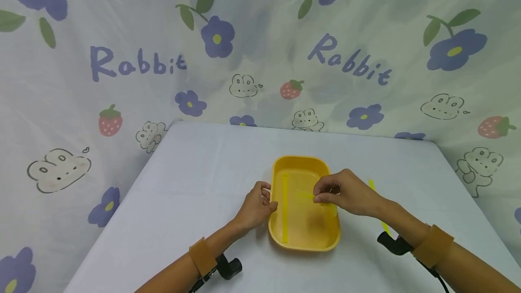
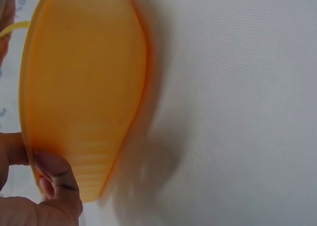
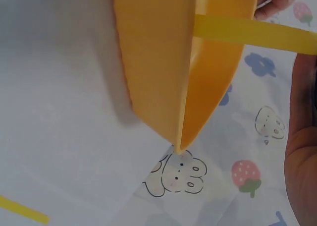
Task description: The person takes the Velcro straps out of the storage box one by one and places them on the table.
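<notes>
A yellow-orange rounded tray [image 1: 305,238] stands on the white tabletop in the head view. My left hand [image 1: 255,207] grips its left rim, thumb on the inner side; the left wrist view shows fingers [image 2: 57,169] against the outer wall. Over the tray's right half, my right hand [image 1: 348,192] pinches a thin yellow strip [image 3: 257,33] between thumb and fingers. Part of that strip reaches into the tray, where its outline blends with the yellow. Another yellow strip [image 1: 285,209] lies lengthwise inside, along the left side.
A further yellow strip [image 1: 371,184] lies on the table to the right, partly hidden under my right forearm. Behind the white table [image 1: 203,162] hangs a curtain [image 1: 260,58] printed with flowers, rabbits and strawberries. Both wrists carry brown bands with small black cameras.
</notes>
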